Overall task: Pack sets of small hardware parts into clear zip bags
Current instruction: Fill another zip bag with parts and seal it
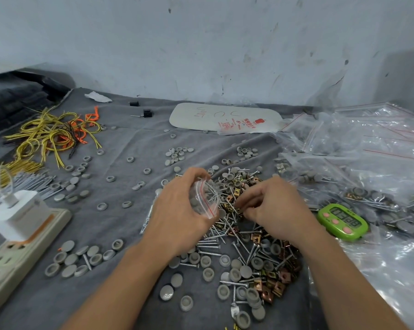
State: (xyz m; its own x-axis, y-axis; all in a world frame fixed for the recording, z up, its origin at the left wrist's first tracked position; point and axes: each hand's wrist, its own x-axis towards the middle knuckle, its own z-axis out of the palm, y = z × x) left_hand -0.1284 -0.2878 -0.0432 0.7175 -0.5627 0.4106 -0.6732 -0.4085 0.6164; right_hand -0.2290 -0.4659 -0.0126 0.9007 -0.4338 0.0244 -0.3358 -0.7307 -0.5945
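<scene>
The left hand grips a small clear zip bag, fingers curled round its lower part and thumb on the near side, holding it just above the middle of the counter, which is covered in grey cloth. The bag has a thin red line under its zip strip and its mouth faces right. Through the plastic show several round grey caps, bunched low in the bag, and a few silver screws lying slantwise above them.

The right hand is just beside the bag, palm down, its fingers curled into the pile of loose parts. Its thumb and forefinger meet among the brass-coloured clip nuts (whether a part is pinched between them cannot be made out).

The pile runs from under both hands towards the near edge: long silver screws, grey caps and clip nuts mixed together. More caps lie scattered over the cloth to the left.

To the right, a green digital timer lies at the edge of a heap of filled zip bags. At the left are a beige power strip with a white charger plugged in, and further back a tangle of yellow wires.
</scene>
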